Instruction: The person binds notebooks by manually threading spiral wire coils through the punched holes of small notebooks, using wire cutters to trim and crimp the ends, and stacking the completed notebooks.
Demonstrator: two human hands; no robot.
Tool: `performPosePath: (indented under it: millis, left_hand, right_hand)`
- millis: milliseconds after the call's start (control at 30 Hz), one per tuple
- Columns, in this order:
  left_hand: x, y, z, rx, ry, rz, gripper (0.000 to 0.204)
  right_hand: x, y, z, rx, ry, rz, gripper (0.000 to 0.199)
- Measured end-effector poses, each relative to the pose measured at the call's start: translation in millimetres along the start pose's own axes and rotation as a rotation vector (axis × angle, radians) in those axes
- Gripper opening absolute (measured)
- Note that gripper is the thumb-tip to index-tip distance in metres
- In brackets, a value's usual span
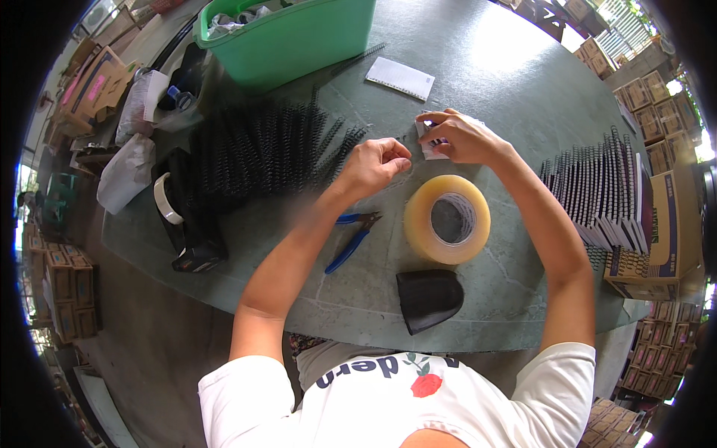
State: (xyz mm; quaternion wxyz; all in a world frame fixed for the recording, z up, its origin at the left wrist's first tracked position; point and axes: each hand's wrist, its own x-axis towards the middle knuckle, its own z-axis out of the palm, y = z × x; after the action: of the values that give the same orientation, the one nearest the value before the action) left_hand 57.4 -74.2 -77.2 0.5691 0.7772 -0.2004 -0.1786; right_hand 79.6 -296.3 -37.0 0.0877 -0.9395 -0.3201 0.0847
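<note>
My left hand (pixel 377 163) is closed in a pinch beside the pile of black spiral binding coils (pixel 258 149); whatever its fingertips hold is too small to make out. My right hand (pixel 464 140) grips a small white pad (pixel 430 152) with purplish markings, fingers bent over its top and hiding most of it. Between my forearms lie blue-handled cutting pliers (pixel 349 249) and a large roll of yellowish clear tape (pixel 419 218). Beyond my hands, a white card with a row of holes along one edge (pixel 401 78) rests flat on the table.
A green plastic tub (pixel 291 48) stands at the far left. Nearer are a black tape dispenser (pixel 196 243) and plastic bags (pixel 128 173). A black rounded pad (pixel 430 300) lies near the table edge. Stacked spiral-bound notebooks (pixel 597 190) and a cardboard box (pixel 672 224) occupy the right.
</note>
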Motion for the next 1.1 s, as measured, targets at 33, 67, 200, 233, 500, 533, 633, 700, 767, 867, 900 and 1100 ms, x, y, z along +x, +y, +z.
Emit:
performPosePath:
  millis: [33, 67, 200, 233, 500, 533, 633, 700, 767, 867, 900, 1100]
  left_hand:
    - [0, -1, 0, -0.004, 0.003, 0.004, 0.022]
    - [0, -2, 0, -0.008, 0.006, 0.008, 0.022]
    - [-1, -1, -1, 0.011, -0.006, -0.013, 0.022]
    - [-2, 0, -1, 0.014, -0.006, -0.013, 0.022]
    - [-2, -3, 0, 0.043, 0.014, 0.01, 0.023]
    - [-1, -2, 1, 0.041, 0.009, 0.012, 0.022]
    - [0, 1, 8, 0.04, -0.017, 0.016, 0.022]
    - [0, 0, 14, 0.049, -0.048, 0.017, 0.022]
    - [0, -2, 20, 0.053, -0.022, 0.087, 0.022]
    - [0, 13, 28, 0.009, -0.001, 0.106, 0.029]
    - [-2, 20, 29, -0.012, 0.012, 0.094, 0.033]
    - [4, 42, 61, -0.597, 0.166, -0.041, 0.064]
  right_hand:
    - [0, 1, -1, 0.006, -0.003, -0.002, 0.029]
    - [1, 2, 0, 0.007, 0.001, -0.009, 0.029]
    - [1, 1, -1, -0.011, 0.011, -0.021, 0.026]
    - [0, 0, -2, -0.02, 0.013, -0.02, 0.025]
    - [-1, 9, -1, 0.158, 0.075, -0.021, 0.024]
    - [-2, 12, 0, 0.152, 0.11, -0.051, 0.026]
    - [-2, 14, 5, 0.124, 0.127, -0.043, 0.044]
    - [-4, 8, 12, 0.129, 0.17, 0.062, 0.055]
    - [-9, 4, 11, 0.099, 0.3, 0.122, 0.063]
    - [-31, -1, -1, 0.059, 0.63, 0.191, 0.066]
    - [-38, -10, -11, 0.108, 0.834, 0.153, 0.062]
    - [-83, -74, -11, 0.338, 1.312, 0.212, 0.052]
